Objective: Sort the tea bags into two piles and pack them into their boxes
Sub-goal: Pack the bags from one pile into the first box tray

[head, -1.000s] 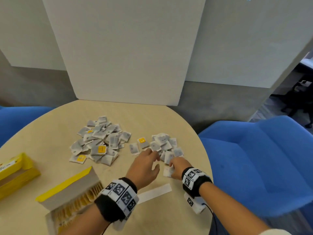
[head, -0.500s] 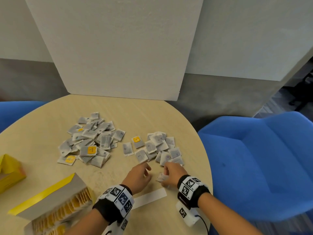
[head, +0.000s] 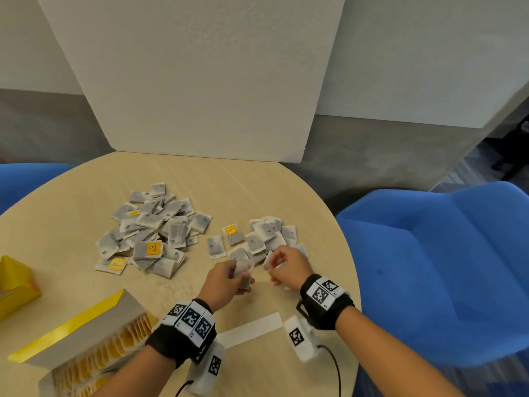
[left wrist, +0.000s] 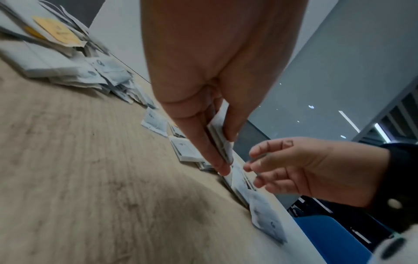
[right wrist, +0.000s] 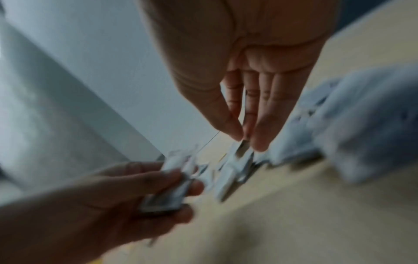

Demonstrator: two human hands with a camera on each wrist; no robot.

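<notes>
So far you are well into the sort but only partway through the packing, judging from how things lie on the round, pale wooden table point(head: 86, 196). Two heaps of flat grey-white paper tea bags stand apart: a larger heap point(head: 154, 230) toward the middle of the table, with a few yellow-tagged bags showing in it, and a smaller heap point(head: 266, 236) close to the right edge. Your left hand point(head: 226, 282) grips a small stack of gathered tea bags point(left wrist: 220, 141) between thumb and fingers, just off the near side of the smaller heap. Your right hand point(head: 286, 267) pinches a single tea bag point(right wrist: 243, 150) by its top edge, right beside that stack, so you seem to be collecting this heap bag by bag. The open yellow-lidded cardboard box point(head: 94, 339) near the front left edge already holds a row of yellow-tagged bags, so some packing looks done. A second yellow cardboard box point(head: 14, 282) sits at the left edge; its contents cannot be seen. Both heaps are still left to box.
</notes>
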